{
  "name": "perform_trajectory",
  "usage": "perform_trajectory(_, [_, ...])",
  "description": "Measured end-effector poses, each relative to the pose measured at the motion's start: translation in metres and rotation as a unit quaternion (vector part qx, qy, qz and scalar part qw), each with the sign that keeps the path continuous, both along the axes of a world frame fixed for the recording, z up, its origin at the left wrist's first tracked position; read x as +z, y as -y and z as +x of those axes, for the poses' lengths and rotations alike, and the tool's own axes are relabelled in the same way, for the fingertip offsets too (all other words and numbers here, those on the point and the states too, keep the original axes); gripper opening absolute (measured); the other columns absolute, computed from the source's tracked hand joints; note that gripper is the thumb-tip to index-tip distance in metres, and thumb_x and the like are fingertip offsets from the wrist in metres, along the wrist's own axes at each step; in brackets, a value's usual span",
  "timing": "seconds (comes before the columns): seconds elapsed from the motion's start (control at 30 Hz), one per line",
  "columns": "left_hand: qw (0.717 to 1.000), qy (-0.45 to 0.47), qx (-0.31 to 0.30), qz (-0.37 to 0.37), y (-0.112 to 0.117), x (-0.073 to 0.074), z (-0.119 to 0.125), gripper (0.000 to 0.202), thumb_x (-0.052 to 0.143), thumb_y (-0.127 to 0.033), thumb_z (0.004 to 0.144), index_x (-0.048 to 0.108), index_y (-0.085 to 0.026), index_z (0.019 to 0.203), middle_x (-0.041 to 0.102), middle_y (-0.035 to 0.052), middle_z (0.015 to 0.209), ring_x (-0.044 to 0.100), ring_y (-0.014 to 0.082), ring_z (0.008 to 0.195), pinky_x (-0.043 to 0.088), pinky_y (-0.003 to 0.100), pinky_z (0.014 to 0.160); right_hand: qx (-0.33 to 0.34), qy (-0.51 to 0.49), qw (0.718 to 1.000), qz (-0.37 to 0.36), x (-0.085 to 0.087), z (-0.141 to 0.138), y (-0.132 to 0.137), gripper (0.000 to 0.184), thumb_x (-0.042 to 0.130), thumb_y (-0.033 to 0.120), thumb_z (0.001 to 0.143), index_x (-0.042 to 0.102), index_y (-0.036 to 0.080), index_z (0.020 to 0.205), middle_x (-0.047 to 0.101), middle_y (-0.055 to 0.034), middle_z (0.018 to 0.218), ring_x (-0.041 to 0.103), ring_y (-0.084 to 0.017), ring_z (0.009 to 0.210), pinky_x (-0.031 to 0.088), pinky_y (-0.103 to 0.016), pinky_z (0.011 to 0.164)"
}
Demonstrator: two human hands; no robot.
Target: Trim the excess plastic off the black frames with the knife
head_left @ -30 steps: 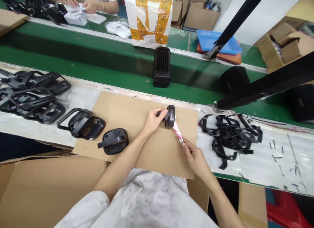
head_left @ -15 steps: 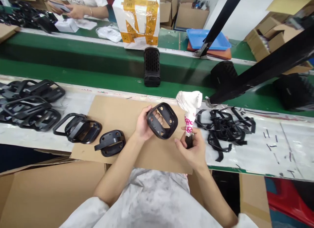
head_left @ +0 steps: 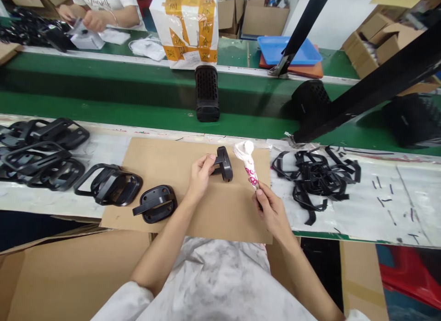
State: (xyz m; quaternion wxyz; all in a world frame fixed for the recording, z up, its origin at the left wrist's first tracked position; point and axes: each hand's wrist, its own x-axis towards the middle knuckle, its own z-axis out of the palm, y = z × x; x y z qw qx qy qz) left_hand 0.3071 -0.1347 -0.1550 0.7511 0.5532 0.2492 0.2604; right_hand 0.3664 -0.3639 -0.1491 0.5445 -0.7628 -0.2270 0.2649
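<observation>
My left hand (head_left: 199, 174) is closed on a black plastic frame (head_left: 223, 163), held on edge over a brown cardboard sheet (head_left: 172, 164). My right hand (head_left: 270, 208) grips the handle of a tool wrapped in white cloth with pink print (head_left: 247, 162); the cloth tip sits just right of the frame, a small gap between them. A finished black frame with a strap (head_left: 155, 203) lies on the cardboard to the left.
Several black frames (head_left: 41, 148) are piled at the left and black straps (head_left: 315, 178) at the right. A green conveyor (head_left: 103, 93) behind carries black speaker bodies (head_left: 207, 93). Another person's hands (head_left: 90, 18) work at far left. Cardboard boxes (head_left: 62, 275) stand below the table.
The frame has turned from facing me to edge-on and dropped toward the cardboard. The cloth-wrapped tool has tilted left, its tip close to the frame.
</observation>
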Motion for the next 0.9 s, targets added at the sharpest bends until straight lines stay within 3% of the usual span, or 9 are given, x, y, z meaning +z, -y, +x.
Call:
perform_trajectory(0.1, [0.998,-0.018,-0.019,0.063,-0.001,-0.016,0.005,0.060,0.065,-0.069,0.087,0.038,-0.021,0.062,0.027,-0.0049,0.060,0.025,0.0102,0.056,0.020,0.030,0.055,-0.003,-0.073,0.996,-0.043,-0.010,0.003,0.012,0.048,0.048,0.058,0.104,0.067,0.021,0.129,0.040,0.0049,0.064,0.036,-0.012,0.048,0.031,-0.025,0.041])
perform_trajectory(0.23, [0.993,-0.012,-0.047,0.105,-0.003,-0.027,0.010,0.059,0.060,-0.068,0.091,0.038,-0.020,0.062,0.028,-0.0042,0.062,0.026,0.0111,0.059,0.022,0.030,0.058,-0.039,-0.061,0.996,-0.051,-0.013,0.000,0.011,0.054,0.047,0.060,0.103,0.068,0.021,0.132,0.043,0.0047,0.061,0.036,-0.013,0.046,0.033,-0.025,0.042])
perform_trajectory(0.37, [0.992,-0.011,-0.049,0.113,-0.005,-0.028,0.011,0.056,0.058,-0.064,0.094,0.039,-0.020,0.064,0.029,-0.0039,0.064,0.027,0.0115,0.060,0.023,0.030,0.059,0.061,0.022,0.991,-0.113,0.001,0.008,0.006,0.053,0.049,0.058,0.102,0.075,0.020,0.128,0.060,-0.0016,0.063,0.055,-0.021,0.058,0.046,-0.029,0.055])
perform_trajectory(0.43, [0.992,-0.013,-0.050,0.112,-0.005,-0.027,0.012,0.056,0.058,-0.064,0.095,0.039,-0.020,0.065,0.029,-0.0037,0.064,0.027,0.0116,0.060,0.024,0.030,0.059,0.091,0.041,0.985,-0.142,0.009,0.014,0.007,0.050,0.051,0.056,0.102,0.075,0.022,0.131,0.063,-0.0017,0.065,0.057,-0.021,0.061,0.047,-0.029,0.057])
perform_trajectory(0.57, [0.993,-0.009,-0.046,0.110,-0.003,-0.026,0.015,0.056,0.057,-0.064,0.095,0.039,-0.021,0.065,0.029,-0.0036,0.065,0.027,0.0118,0.061,0.024,0.030,0.059,0.013,0.049,0.991,-0.127,0.011,0.014,0.009,0.055,0.044,0.056,0.105,0.068,0.020,0.140,0.057,0.0007,0.062,0.049,-0.017,0.052,0.040,-0.027,0.050])
perform_trajectory(0.67, [0.993,0.004,-0.044,0.112,-0.003,-0.026,0.016,0.055,0.057,-0.062,0.096,0.039,-0.020,0.065,0.029,-0.0036,0.066,0.028,0.0117,0.062,0.025,0.030,0.060,0.047,0.059,0.987,-0.142,0.005,0.012,0.008,0.055,0.047,0.058,0.104,0.072,0.019,0.135,0.060,-0.0011,0.064,0.056,-0.019,0.060,0.044,-0.028,0.054])
perform_trajectory(0.73, [0.993,0.009,-0.047,0.109,-0.004,-0.025,0.017,0.055,0.056,-0.062,0.097,0.039,-0.020,0.065,0.029,-0.0036,0.066,0.028,0.0116,0.062,0.025,0.030,0.060,0.067,0.034,0.985,-0.154,0.004,0.013,0.009,0.054,0.051,0.058,0.103,0.072,0.019,0.134,0.056,0.0011,0.061,0.053,-0.017,0.056,0.042,-0.026,0.051])
perform_trajectory(0.83, [0.994,0.009,-0.047,0.103,-0.005,-0.024,0.017,0.055,0.056,-0.062,0.096,0.038,-0.020,0.064,0.029,-0.0036,0.065,0.028,0.0116,0.061,0.025,0.029,0.059,-0.017,0.008,0.994,-0.109,0.006,0.012,0.008,0.055,0.045,0.058,0.105,0.070,0.018,0.133,0.048,0.0040,0.058,0.039,-0.012,0.045,0.034,-0.025,0.044])
perform_trajectory(0.9, [0.994,0.010,-0.043,0.104,-0.005,-0.024,0.018,0.056,0.057,-0.063,0.095,0.039,-0.020,0.064,0.030,-0.0036,0.064,0.030,0.0117,0.061,0.026,0.029,0.059,-0.029,0.035,0.995,-0.092,0.006,0.010,0.005,0.055,0.042,0.059,0.105,0.073,0.018,0.127,0.055,0.0012,0.062,0.043,-0.014,0.048,0.039,-0.026,0.047])
